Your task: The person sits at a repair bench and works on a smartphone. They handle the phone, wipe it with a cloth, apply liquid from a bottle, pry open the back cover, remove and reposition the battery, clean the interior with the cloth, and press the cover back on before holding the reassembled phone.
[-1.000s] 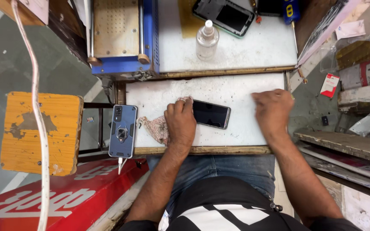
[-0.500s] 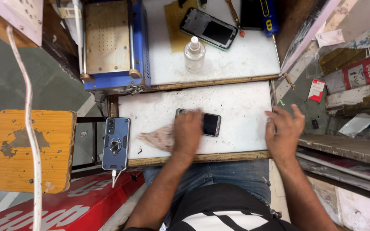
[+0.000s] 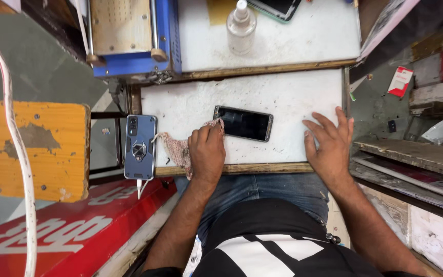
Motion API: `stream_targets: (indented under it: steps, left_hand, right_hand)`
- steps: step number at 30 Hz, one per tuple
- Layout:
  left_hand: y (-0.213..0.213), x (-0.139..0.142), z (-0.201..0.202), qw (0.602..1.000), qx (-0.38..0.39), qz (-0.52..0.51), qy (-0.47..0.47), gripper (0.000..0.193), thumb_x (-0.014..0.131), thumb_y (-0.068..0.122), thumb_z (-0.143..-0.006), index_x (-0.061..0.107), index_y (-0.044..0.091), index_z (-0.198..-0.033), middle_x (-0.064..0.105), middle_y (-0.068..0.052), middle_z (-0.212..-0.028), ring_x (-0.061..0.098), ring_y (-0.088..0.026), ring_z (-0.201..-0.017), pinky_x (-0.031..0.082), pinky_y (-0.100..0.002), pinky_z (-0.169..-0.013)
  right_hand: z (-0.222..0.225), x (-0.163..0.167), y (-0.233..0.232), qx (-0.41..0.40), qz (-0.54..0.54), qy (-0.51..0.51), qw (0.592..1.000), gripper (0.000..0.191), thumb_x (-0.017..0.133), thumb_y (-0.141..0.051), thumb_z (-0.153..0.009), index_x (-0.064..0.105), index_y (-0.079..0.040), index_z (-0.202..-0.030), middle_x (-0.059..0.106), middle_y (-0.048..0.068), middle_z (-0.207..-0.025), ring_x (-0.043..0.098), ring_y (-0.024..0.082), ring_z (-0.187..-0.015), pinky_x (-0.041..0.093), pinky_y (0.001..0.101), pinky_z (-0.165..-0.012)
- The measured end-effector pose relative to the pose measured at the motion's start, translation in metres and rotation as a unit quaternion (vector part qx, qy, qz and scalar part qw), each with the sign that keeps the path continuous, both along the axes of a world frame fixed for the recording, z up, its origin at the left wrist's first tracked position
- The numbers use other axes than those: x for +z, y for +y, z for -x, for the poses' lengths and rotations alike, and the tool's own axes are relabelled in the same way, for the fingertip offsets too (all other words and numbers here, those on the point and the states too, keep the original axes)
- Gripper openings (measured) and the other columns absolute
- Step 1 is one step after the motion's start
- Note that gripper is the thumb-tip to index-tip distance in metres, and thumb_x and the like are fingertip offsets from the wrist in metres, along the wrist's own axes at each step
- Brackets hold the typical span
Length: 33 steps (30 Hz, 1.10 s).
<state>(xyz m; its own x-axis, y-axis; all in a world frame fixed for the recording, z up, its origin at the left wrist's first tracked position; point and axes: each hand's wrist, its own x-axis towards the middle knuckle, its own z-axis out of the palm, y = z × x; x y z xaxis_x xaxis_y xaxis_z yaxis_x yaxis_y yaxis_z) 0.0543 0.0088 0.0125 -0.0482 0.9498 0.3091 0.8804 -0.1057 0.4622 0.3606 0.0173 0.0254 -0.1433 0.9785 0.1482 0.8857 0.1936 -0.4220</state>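
Note:
A black smartphone point(image 3: 243, 123) lies face up on the white worktop point(image 3: 283, 92). My left hand point(image 3: 207, 151) presses a pinkish cloth point(image 3: 176, 149) against the phone's left end, fingers curled over the cloth. My right hand point(image 3: 329, 143) rests flat on the worktop to the right of the phone, fingers spread, holding nothing.
A blue phone in a ring-holder case point(image 3: 140, 146) lies at the worktop's left edge with a white cable plugged in. Behind stand a clear spray bottle point(image 3: 240, 28), a blue machine point(image 3: 129, 36) and another phone point(image 3: 275, 7). An orange stool point(image 3: 42, 149) is at left, cluttered shelves at right.
My left hand with the cloth has drawn back off the phone's screen to its left end, uncovering the screen. My right hand has flattened with fingers spread.

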Motion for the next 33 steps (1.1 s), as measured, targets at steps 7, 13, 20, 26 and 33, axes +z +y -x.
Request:
stream_targets:
  steps: [7,13,20,26,33]
  left_hand:
    - [-0.003,-0.016,-0.05,0.995,-0.09,-0.019,-0.035,0.026,0.067,-0.001,-0.083,0.071,0.001,-0.108,0.067,-0.013,-0.103,0.059,-0.032,-0.094,0.048,-0.047,-0.084]
    - [-0.007,-0.017,-0.059,0.993,-0.113,-0.01,-0.039,0.028,0.066,-0.003,-0.084,0.072,0.004,-0.11,0.067,-0.012,-0.103,0.058,-0.029,-0.093,0.047,-0.044,-0.081]
    - [0.003,-0.02,0.004,1.0,-0.005,-0.008,0.021,0.015,0.07,0.005,-0.092,0.071,0.002,-0.107,0.064,-0.011,-0.099,0.058,-0.028,-0.09,0.046,-0.044,-0.078]
    - [-0.004,-0.012,-0.075,0.991,-0.128,-0.024,-0.023,0.026,0.066,0.003,-0.088,0.072,0.002,-0.114,0.064,-0.01,-0.104,0.058,-0.028,-0.096,0.048,-0.044,-0.083]
    - [0.007,-0.021,-0.013,1.0,-0.012,0.011,0.023,0.015,0.073,0.011,-0.092,0.073,0.006,-0.106,0.068,-0.01,-0.099,0.059,-0.026,-0.086,0.047,-0.045,-0.075]
  right_hand:
    - [0.008,-0.009,-0.001,-0.001,0.003,0.026,1.0,0.027,0.066,-0.015,-0.101,0.074,-0.014,-0.126,0.063,0.007,-0.145,0.03,0.039,-0.158,0.013,0.0648,-0.13]
    - [0.013,-0.012,-0.001,-0.008,-0.008,0.037,0.999,0.026,0.067,-0.014,-0.1,0.075,-0.015,-0.125,0.064,0.006,-0.144,0.032,0.039,-0.158,0.014,0.0649,-0.131]
    - [0.007,-0.017,0.002,-0.01,-0.01,0.04,0.999,0.024,0.068,-0.014,-0.1,0.076,-0.014,-0.123,0.065,0.007,-0.142,0.033,0.041,-0.157,0.015,0.0666,-0.13]
    - [0.011,-0.014,0.004,-0.02,-0.015,0.036,0.999,0.026,0.069,-0.012,-0.098,0.076,-0.014,-0.123,0.066,0.006,-0.141,0.034,0.042,-0.156,0.017,0.0682,-0.129]
    - [0.006,-0.016,0.009,-0.03,-0.012,0.048,0.998,0.025,0.07,-0.011,-0.098,0.076,-0.015,-0.122,0.067,0.005,-0.141,0.036,0.043,-0.155,0.019,0.067,-0.129]
